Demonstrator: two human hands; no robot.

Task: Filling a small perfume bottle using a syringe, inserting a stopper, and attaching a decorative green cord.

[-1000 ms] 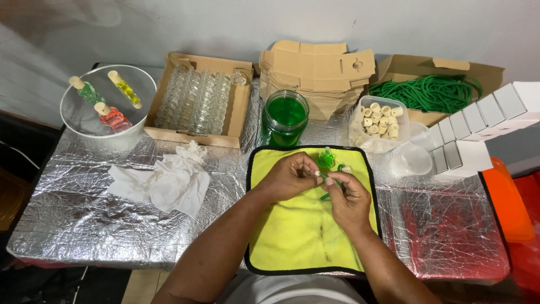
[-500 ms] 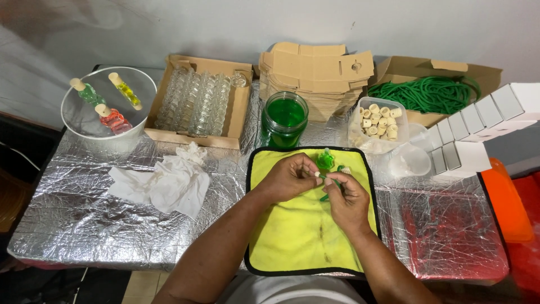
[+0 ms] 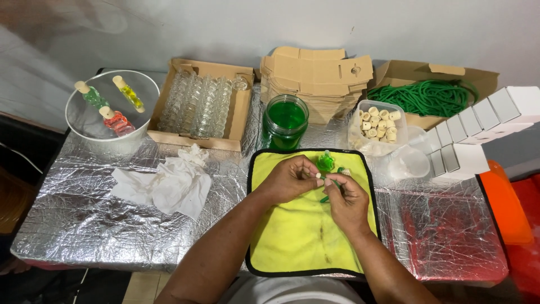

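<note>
Left hand (image 3: 291, 178): pinched small green-filled glass bottle (image 3: 325, 161), neck toward 12 o'clock.
Right hand (image 3: 347, 198): pinched thin green cord (image 3: 326, 197), axis 1–7 o'clock.

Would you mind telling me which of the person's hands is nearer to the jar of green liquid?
Left. The left hand sits just below the jar of green liquid, at the yellow cloth's top edge. The right hand is lower and further right, more distant from it.

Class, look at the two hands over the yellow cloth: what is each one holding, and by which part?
The left hand pinches a small green-filled bottle near its base. The right hand pinches a thin green cord by its upper end.
</note>
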